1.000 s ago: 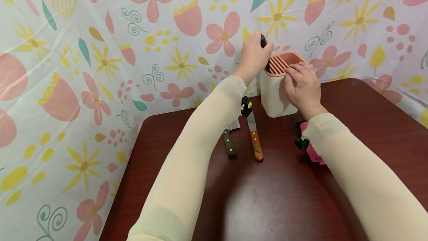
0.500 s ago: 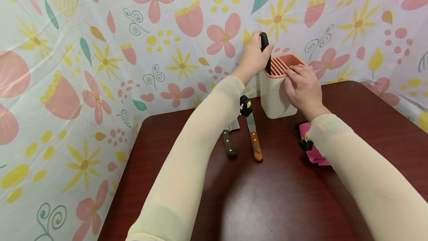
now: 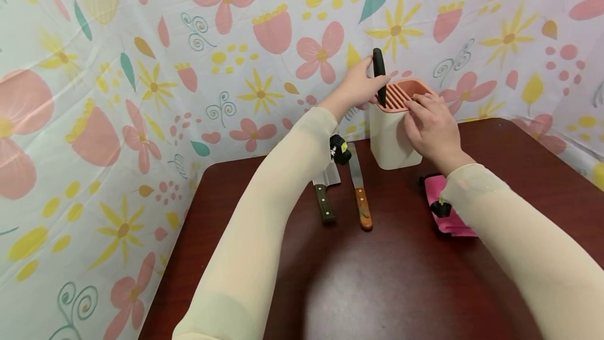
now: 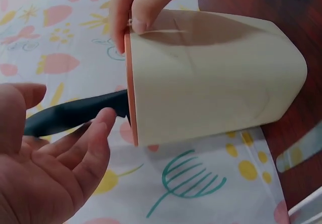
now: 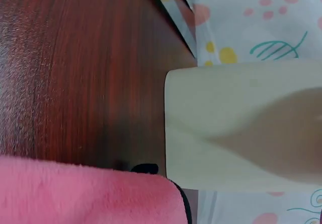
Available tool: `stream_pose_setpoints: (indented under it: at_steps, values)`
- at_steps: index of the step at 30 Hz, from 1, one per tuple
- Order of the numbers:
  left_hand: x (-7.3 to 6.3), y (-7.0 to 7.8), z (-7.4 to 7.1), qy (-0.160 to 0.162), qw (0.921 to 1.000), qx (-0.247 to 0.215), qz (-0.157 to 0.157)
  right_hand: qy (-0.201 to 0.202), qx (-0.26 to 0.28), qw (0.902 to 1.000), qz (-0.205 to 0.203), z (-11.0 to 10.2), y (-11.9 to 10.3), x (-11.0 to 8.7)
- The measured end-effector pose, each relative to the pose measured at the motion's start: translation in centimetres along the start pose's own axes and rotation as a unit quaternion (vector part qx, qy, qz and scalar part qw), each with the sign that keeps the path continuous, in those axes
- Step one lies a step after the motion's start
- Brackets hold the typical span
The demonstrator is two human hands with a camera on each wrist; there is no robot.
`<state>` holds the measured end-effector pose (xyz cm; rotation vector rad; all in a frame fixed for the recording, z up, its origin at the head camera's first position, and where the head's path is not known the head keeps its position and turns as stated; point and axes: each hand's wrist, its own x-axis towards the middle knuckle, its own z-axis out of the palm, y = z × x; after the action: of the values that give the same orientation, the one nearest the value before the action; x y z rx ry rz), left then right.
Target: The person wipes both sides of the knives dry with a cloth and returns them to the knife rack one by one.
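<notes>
A cream knife holder (image 3: 390,143) with an orange slotted top stands upright at the back of the table. A black knife handle (image 3: 379,64) rises from its left-end slot, the blade hidden inside. My left hand (image 3: 360,88) is at this handle; in the left wrist view its fingers (image 4: 93,151) are spread loosely beside it, thumb apart. My right hand (image 3: 434,127) grips the holder's near right rim, fingers over the top and thumb against the outer wall. The right wrist view shows the holder's lower wall (image 5: 226,118) but not the fingers.
Left of the holder lie a cleaver (image 3: 324,203) with a dark handle and a long flat blade with an orange-brown wooden handle (image 3: 363,209). A pink cloth item (image 3: 448,214) lies under the right forearm. A flowered sheet (image 3: 264,41) hangs behind the dark wooden table (image 3: 368,282).
The left fingers have loosened from the black handle and the hand has dropped slightly, showing more of the handle. The right hand keeps its place on the holder's rim.
</notes>
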<state>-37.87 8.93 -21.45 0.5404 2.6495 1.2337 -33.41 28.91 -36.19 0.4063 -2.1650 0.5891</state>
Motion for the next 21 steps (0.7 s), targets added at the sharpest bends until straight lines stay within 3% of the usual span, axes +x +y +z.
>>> stream_pose_setpoints:
  at_steps: [2,6,8,12,17,21]
  values:
    - [-0.5,-0.4,-0.5,-0.018,0.9998,-0.007,0.004,-0.016,0.001,0.9999,-0.004,-0.4,0.2,0.1]
    - [-2.0,-1.5,-1.8,-0.024,0.9989,-0.004,0.041,-0.077,0.004,0.997,-0.007,-1.5,0.4,0.6]
    - [-3.0,-2.2,-2.4,-0.022,0.9979,-0.002,0.06,-0.124,0.005,0.9922,-0.005,-2.4,0.3,1.0]
    - [-5.4,-3.7,-3.6,-0.019,0.9977,-0.007,0.065,-0.208,0.013,0.9779,-0.015,-4.4,0.1,1.8]
    - [-8.3,-6.8,-4.7,-0.015,0.9976,-0.043,0.052,-0.247,0.038,0.9668,-0.054,-7.2,-0.5,1.3]
    - [-9.8,-10.3,-4.9,-0.011,0.9978,-0.066,-0.004,-0.275,0.052,0.9566,-0.081,-9.4,-0.3,-0.6]
